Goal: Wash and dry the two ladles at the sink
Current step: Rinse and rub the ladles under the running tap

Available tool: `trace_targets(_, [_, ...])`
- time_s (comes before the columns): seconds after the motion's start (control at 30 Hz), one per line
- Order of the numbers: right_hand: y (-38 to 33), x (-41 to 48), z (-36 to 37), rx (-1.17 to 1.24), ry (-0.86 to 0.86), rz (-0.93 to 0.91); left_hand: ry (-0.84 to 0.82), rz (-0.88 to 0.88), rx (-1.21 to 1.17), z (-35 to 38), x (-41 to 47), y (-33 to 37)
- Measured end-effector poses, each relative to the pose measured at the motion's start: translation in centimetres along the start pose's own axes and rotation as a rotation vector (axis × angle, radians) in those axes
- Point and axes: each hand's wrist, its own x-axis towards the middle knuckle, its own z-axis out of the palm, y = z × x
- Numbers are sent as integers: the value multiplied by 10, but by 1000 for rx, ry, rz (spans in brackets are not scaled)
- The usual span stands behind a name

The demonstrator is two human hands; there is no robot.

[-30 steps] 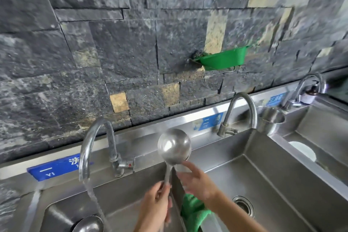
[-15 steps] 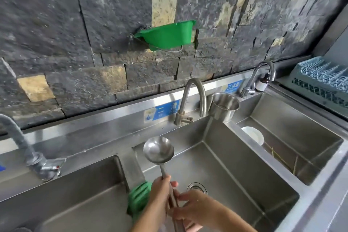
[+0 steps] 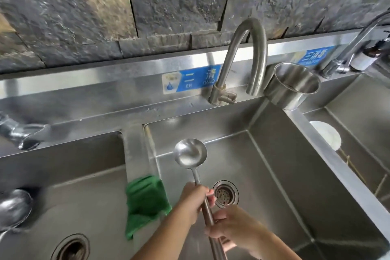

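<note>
Both our left grip and right grip clench the ladle by its handle above the middle basin; a second ladle lies in the left basin.

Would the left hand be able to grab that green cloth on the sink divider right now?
Probably, if it lets go first: the left hand grips the ladle, but the right hand holds it too, and the green cloth hangs just beside it, nothing between.
</note>
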Motion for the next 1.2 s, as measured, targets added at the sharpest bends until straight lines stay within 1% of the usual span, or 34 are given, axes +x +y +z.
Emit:
trace_targets(0.13, [6, 32, 5, -47, -15, 15, 137, -20, 9, -2, 29, -4])
trace_targets(0.27, [8, 62, 16, -117, 0, 15, 276, 21, 118, -3, 51, -8])
trace_targets(0.37, [12, 78, 24, -156, -20, 34, 318, -1, 278, -8, 67, -17])
trace_targets(0.57, [23, 105, 34, -117, -73, 46, 379, -54, 455, -15, 79, -22])
trace_targets(0.7, [34, 118, 45, -160, -99, 95, 412, -74, 532, -11, 87, -33])
trace_targets(0.83, [50, 124, 56, -201, -57, 50, 408, -70, 551, -9, 90, -45])
trace_targets(1.03, [55, 124, 62, -216, -14, 54, 405, -77, 564, -8, 83, -44])
trace_targets(1.13, [55, 120, 64, -240, 19, 65, 367, -78, 635, -5, 74, -43])
trace_targets(1.2, [52, 115, 66, -263, 42, 61, 347, -62, 637, -3, 64, -41])
